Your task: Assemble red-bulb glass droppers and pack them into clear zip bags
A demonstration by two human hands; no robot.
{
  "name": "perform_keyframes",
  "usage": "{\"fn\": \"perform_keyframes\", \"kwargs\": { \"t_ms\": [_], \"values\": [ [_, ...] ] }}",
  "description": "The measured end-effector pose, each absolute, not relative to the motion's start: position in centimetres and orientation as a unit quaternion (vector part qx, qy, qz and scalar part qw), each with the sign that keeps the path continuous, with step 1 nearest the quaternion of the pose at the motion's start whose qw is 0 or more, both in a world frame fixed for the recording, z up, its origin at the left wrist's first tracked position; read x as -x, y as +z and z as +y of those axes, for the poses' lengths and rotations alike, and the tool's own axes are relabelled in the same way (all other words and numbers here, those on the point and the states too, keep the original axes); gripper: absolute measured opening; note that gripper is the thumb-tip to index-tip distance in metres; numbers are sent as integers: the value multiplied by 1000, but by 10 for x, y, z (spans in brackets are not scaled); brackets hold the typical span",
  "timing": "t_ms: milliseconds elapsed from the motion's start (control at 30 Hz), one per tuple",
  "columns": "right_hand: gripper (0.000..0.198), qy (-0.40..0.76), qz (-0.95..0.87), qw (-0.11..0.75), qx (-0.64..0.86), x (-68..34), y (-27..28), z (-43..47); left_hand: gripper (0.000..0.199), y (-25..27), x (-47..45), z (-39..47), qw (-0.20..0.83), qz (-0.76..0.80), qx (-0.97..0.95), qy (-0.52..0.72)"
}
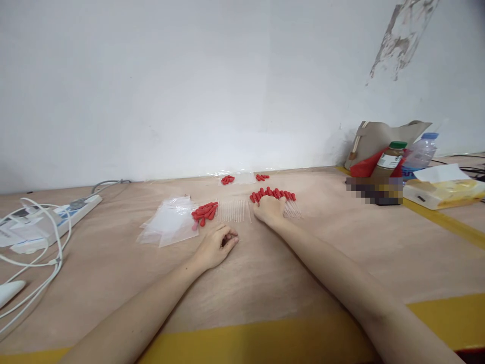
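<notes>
My left hand point(217, 246) rests on the table with its fingers curled toward the thumb; what may lie inside them is in shadow. Beyond it are a pile of small red teardrop-shaped pieces point(205, 212) and a row of thin pale sticks point(232, 211) laid side by side. My right hand point(270, 208) bends down over a second row of sticks point(291, 209), fingers drawn together near their far ends. Red pieces point(278, 193) line those ends. Whatever its fingertips grip is hidden.
Clear plastic bags point(172, 220) lie left of the red pile. Small bags with red pieces point(228, 179) are by the wall. A power strip point(56, 225) and white cables point(56, 253) are at left; bottles point(390, 161), a beige bag point(379, 136) and a tissue pack point(443, 192) at right.
</notes>
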State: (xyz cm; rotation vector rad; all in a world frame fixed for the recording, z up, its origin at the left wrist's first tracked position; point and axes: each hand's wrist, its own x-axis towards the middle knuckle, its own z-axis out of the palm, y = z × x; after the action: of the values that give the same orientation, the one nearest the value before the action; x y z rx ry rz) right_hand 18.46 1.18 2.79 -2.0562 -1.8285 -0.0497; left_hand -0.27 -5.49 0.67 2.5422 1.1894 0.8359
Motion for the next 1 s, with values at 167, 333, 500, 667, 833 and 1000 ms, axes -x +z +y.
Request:
{"fn": "perform_keyframes", "kwargs": {
  "t_ms": [167,333,500,667,833,1000],
  "values": [
    [42,1,-642,174,747,-185,27,15,11,6,2,-54,105,403,-864,284],
    [44,-10,-640,190,744,-189,24,17,10,6,2,-54,106,400,-864,285],
    [31,-48,-686,221,692,-183,26,13,10,8,1,-55,110,404,-863,283],
    [31,-20,-700,159,696,-170,27,15,9,8,2,-55,114,409,-859,285],
    [28,-2,-692,136,709,-161,27,22,15,7,-1,-56,104,408,-861,284],
    [24,-4,-691,134,710,-160,31,20,22,18,8,-54,-51,483,-832,269]
  ]
}}
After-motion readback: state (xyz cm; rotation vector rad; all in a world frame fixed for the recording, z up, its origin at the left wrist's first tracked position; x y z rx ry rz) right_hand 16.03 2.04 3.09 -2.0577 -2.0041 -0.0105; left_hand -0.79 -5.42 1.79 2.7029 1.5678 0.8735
